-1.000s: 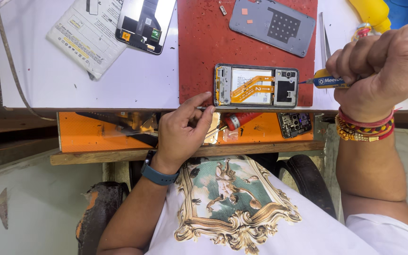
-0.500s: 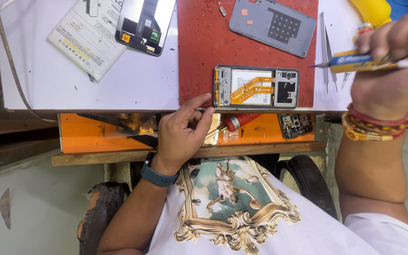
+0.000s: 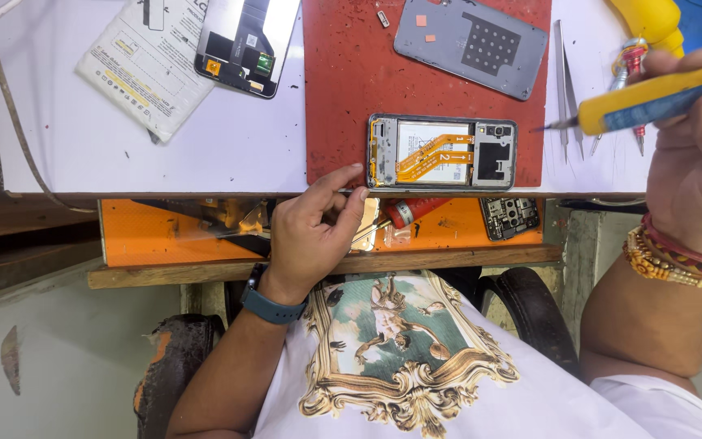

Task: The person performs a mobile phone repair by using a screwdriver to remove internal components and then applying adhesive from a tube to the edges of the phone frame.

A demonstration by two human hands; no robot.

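Note:
An opened phone [image 3: 442,152] with its back off lies on a red mat [image 3: 343,89], showing an orange flex cable and a white battery. My left hand [image 3: 315,232] rests at the table's front edge, fingertips touching the phone's left end, fingers curled. My right hand [image 3: 696,158] is raised at the right, gripping a yellow-handled screwdriver [image 3: 652,93] whose tip points left toward the phone, a little short of its right end.
A grey back cover [image 3: 470,45] lies at the mat's far side. Another opened phone [image 3: 245,41] and a white printed packet [image 3: 144,65] sit far left. Tweezers [image 3: 561,81] lie right of the mat. The orange drawer [image 3: 164,232] below holds a circuit board [image 3: 510,216] and small tools.
My right hand has lifted and turned the screwdriver, which now lies level with its tip pointing left at the phone. My left hand stays at the phone's left end.

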